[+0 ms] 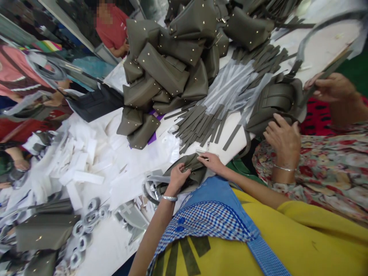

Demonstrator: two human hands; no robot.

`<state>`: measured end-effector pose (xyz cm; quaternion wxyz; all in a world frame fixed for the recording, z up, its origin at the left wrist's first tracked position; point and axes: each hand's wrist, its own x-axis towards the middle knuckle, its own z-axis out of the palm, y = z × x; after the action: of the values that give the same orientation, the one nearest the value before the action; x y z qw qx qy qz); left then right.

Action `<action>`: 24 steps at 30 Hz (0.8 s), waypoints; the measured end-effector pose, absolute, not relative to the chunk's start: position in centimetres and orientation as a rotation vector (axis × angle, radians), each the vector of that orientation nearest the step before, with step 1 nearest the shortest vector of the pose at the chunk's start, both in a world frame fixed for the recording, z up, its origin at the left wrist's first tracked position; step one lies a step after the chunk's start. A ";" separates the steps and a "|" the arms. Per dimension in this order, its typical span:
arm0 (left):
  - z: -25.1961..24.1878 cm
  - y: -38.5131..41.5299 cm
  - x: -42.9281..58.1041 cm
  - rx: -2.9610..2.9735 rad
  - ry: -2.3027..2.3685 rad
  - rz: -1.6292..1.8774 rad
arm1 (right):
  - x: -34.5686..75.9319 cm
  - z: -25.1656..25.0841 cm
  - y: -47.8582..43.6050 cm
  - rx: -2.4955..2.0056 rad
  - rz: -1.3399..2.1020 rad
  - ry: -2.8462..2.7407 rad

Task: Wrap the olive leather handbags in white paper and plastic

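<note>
A dark olive handbag point(197, 177) lies at the table's near edge, against the blue apron. My left hand point(178, 179) grips its left side with bent fingers. My right hand point(212, 162) pinches the bag's upper right edge. A handle in clear plastic point(157, 178) curves out on the left, beside my left wrist. Small metal fittings show near my left fingertips, too small to make out. Just past the bag lies a heap of olive straps point(198, 124), their middles wrapped in pale plastic.
Studded olive bags point(163, 69) are piled at the back. White strips point(86, 153) cover the left, with plastic-wrapped rolls point(92, 216) nearer. On the right a co-worker's hands point(283, 138) hold another olive bag point(274, 97). More people stand across the table.
</note>
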<state>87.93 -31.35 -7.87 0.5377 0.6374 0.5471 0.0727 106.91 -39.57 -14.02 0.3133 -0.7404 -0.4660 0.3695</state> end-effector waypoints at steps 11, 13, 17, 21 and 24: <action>-8.7 -30.9 87.7 1.525 1.320 0.189 | 110.4 -16.6 -38.3 -2.312 0.883 -1.340; -8.8 -30.9 87.7 1.522 1.317 0.190 | 111.0 -16.0 -38.3 -2.311 0.857 -1.289; -8.5 -31.0 87.8 1.516 1.293 0.191 | 112.2 -13.1 -40.1 -2.306 0.742 -1.103; -8.2 -31.1 88.1 1.507 1.290 0.200 | 111.4 -10.0 -42.9 -2.147 0.670 -0.950; -8.0 -31.1 88.2 1.500 1.304 0.205 | 110.6 -8.5 -44.1 -1.951 0.556 -1.014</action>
<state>88.19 -31.10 -8.04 0.5411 0.6313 0.5488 0.0861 110.60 -44.07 -8.51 0.4228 -0.7796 -0.4053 0.2220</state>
